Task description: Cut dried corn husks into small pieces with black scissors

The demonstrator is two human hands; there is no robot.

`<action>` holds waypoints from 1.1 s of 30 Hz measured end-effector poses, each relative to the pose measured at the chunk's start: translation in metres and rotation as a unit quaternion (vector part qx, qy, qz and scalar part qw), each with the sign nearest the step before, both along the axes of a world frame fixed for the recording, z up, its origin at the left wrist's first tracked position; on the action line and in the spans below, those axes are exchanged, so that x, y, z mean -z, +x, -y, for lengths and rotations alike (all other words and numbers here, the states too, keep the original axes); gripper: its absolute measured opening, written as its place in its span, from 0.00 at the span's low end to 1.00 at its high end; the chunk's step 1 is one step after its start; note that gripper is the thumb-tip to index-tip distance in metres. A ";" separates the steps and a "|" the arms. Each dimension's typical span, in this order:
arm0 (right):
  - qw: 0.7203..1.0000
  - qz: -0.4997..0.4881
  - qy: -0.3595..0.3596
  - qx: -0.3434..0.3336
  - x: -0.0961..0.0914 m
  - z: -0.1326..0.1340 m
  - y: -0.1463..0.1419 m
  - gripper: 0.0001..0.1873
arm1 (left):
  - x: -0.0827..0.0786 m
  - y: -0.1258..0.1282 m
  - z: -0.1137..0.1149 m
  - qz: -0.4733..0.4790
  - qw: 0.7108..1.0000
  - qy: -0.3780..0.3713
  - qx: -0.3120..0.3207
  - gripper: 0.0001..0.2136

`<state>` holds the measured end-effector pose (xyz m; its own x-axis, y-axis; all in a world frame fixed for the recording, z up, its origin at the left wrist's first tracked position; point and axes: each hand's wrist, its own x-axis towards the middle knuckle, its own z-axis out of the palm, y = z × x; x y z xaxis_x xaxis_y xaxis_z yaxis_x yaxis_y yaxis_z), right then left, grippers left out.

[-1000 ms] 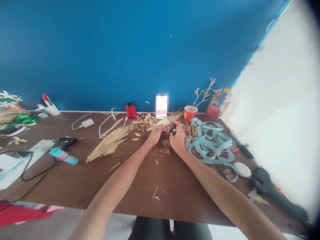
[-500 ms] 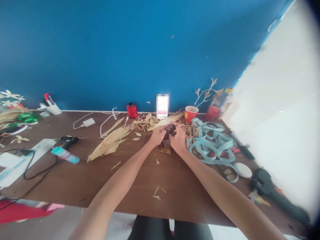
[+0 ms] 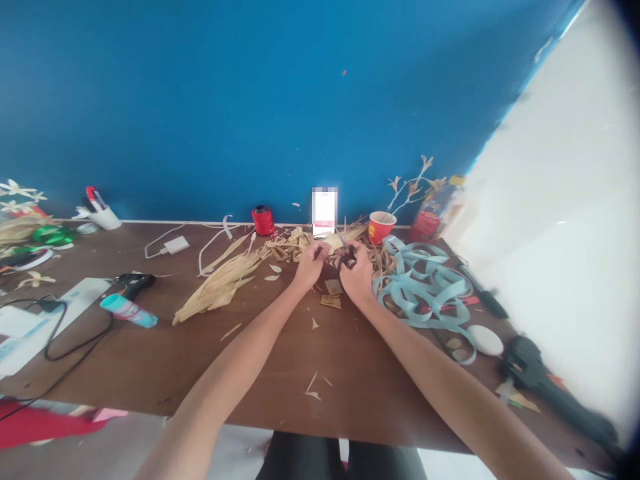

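My right hand [image 3: 358, 273] grips a pair of scissors [image 3: 343, 263] with dark handles, blades pointing up and away. To its left, my left hand [image 3: 311, 263] has its fingers pinched together; what they hold, if anything, is too small to make out. Beyond both hands lies a pile of dried corn husks [image 3: 295, 245], with crumpled pieces reaching behind the scissors. Small cut husk squares [image 3: 331, 301] rest on the brown table [image 3: 280, 373] just below my hands. A larger bundle of husk [image 3: 220, 283] lies to the left of my left arm.
Tangled light-blue ribbon [image 3: 425, 283] lies right of my right hand, near a red paper cup [image 3: 381, 229] holding a stem. A black glue gun [image 3: 545, 380] sits at the far right; another glue gun [image 3: 136, 284] lies left beside a blue roll [image 3: 129, 311]. A bright phone-like screen [image 3: 325, 212] stands behind.
My hands were close together and have drawn apart, the left moving slightly left. The scissors in my right hand now show more clearly.
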<state>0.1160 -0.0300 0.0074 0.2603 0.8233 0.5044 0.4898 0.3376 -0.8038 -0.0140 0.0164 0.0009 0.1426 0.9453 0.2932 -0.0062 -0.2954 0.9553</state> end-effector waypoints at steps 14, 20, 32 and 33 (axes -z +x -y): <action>0.998 -0.067 -0.001 -0.013 -0.001 0.000 0.000 0.20 | -0.007 0.002 0.005 -0.032 0.998 0.020 0.046 0.13; 0.998 -0.033 -0.044 -0.004 0.005 -0.005 0.003 0.18 | -0.004 0.001 0.003 -0.001 1.000 -0.018 0.016 0.14; 0.986 0.138 -0.090 -0.026 0.003 -0.005 -0.003 0.13 | 0.000 -0.002 -0.003 0.111 0.992 -0.045 -0.037 0.15; 0.985 0.144 -0.093 -0.026 0.003 -0.005 -0.003 0.13 | 0.000 -0.002 -0.004 0.111 0.992 -0.042 -0.038 0.15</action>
<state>0.1132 -0.0245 0.0040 0.0837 0.9165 0.3911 0.6926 0.2286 -0.6841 -0.0164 0.0203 0.0005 0.0113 0.9733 0.2293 -0.2003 -0.2225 0.9541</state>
